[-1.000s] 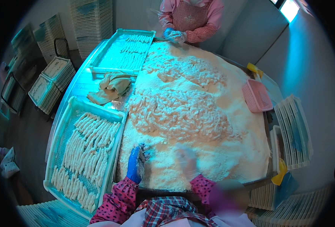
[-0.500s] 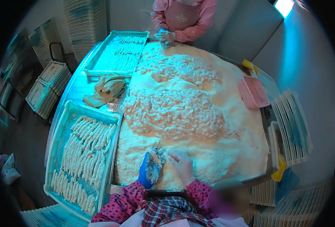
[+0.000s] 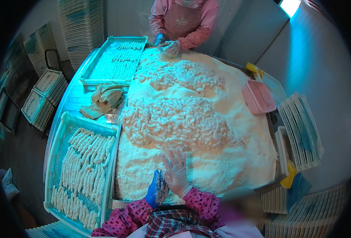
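Head view. We record the main heap of crumb-dusted strips (image 3: pixel 175 123) at mid-frame, on a bed of pale crumbs (image 3: pixel 231 170). Our right hand (image 3: pixel 176 168), in a thin clear glove, lies below the heap at lower centre: fingers straight and spread, nothing seen in its grasp. Our left hand (image 3: pixel 157 189), in a blue crumb-specked glove, stands edge-on just beside it, fingers extended; the palm is turned away, so we cannot tell whether it holds anything, nor whether the two hands touch.

Risks, in our judgement: the strips lie heaped over one another, so pulling at one could drag or tear its neighbours; where they press together, the coating may come out patchy. Crumbs pushed toward the bottom of the frame could spill off the near table edge.

Orientation: the heap's long axis runs left to right across the frame, but single strips within it point every way. In the mesh-bottomed tray (image 3: pixel 90 122) at lower left, coated strips (image 3: pixel 84 170) lie side by side in rows, long axes near vertical in the frame, upper ends leaning right.
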Motion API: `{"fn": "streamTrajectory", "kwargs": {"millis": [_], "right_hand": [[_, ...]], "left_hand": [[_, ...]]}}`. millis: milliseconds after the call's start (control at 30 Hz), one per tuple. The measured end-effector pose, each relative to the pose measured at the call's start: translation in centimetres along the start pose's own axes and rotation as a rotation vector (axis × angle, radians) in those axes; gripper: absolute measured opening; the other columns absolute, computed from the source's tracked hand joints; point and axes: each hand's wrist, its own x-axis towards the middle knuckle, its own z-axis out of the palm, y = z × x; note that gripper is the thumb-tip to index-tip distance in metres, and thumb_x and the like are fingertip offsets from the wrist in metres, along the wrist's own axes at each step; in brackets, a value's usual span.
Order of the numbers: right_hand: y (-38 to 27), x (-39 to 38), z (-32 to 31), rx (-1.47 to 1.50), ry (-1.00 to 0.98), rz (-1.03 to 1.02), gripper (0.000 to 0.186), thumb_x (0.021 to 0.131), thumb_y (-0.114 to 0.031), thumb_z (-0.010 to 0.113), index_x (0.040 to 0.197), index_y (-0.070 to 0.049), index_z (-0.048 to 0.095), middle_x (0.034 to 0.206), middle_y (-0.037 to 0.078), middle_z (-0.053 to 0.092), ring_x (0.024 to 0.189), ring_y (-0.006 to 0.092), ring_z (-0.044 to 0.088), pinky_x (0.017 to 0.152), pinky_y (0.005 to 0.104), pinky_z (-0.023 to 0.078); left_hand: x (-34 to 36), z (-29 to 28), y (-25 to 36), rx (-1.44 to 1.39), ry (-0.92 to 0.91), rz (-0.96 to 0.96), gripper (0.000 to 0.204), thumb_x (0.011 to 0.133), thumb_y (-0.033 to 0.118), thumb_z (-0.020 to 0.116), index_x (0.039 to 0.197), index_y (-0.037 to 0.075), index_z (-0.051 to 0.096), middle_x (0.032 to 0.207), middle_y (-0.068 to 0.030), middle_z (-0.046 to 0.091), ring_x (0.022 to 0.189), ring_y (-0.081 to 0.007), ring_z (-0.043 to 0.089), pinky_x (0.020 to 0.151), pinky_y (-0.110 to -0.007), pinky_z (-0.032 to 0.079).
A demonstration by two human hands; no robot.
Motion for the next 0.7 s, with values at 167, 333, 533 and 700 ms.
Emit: {"fn": "streamTrajectory", "kwargs": {"millis": [167, 333, 533, 700], "right_hand": [[-0.5, 0.1, 2.5, 0.407, -0.129, 0.105, 0.059, 0.092, -0.043, 0.043, 0.139, -0.008, 0.036, 0.146, 0.018, 0.028, 0.137, 0.0334, 0.021, 0.11, 0.0466, 0.012], [6.4, 3.8, -2.0, -0.27, 0.202, 0.249, 0.035, 0.078, -0.017, 0.064, 0.111, -0.007, 0.057, 0.105, 0.013, 0.058, 0.102, 0.0314, 0.053, 0.091, 0.0444, 0.04], [10.4, 4.1, -3.2, -0.465, 0.075, 0.105, 0.023, 0.069, -0.007, 0.066, 0.091, -0.007, 0.057, 0.085, 0.01, 0.056, 0.085, 0.0299, 0.055, 0.076, 0.0415, 0.042], [11.0, 4.4, -2.0, -0.419, -0.023, 0.172, 0.023, 0.068, -0.007, 0.065, 0.088, -0.006, 0.053, 0.081, 0.01, 0.052, 0.081, 0.0292, 0.053, 0.073, 0.0407, 0.041]], "left_hand": [[1.5, -6.7, -3.2, 0.337, -0.164, 0.595, 0.052, 0.098, 0.039, 0.035, 0.142, 0.011, 0.03, 0.138, -0.009, 0.042, 0.128, -0.0249, 0.037, 0.105, -0.038, 0.031], [0.1, -6.6, 8.3, 0.169, 0.279, -0.064, 0.046, 0.096, 0.038, 0.043, 0.13, 0.007, 0.045, 0.11, -0.0063, 0.055, 0.089, -0.0157, 0.053, 0.073, -0.028, 0.045], [1.2, -15.5, 28.4, 0.173, 0.448, 0.55, 0.042, 0.096, 0.043, 0.042, 0.118, 0.009, 0.052, 0.107, -0.0067, 0.059, 0.086, -0.0144, 0.054, 0.077, -0.03, 0.046], [-6.6, -36.2, 46.2, 1.319, 0.957, 0.601, 0.055, 0.095, 0.047, 0.041, 0.129, 0.004, 0.049, 0.118, -0.0101, 0.058, 0.101, -0.022, 0.057, 0.093, -0.035, 0.042]]}}
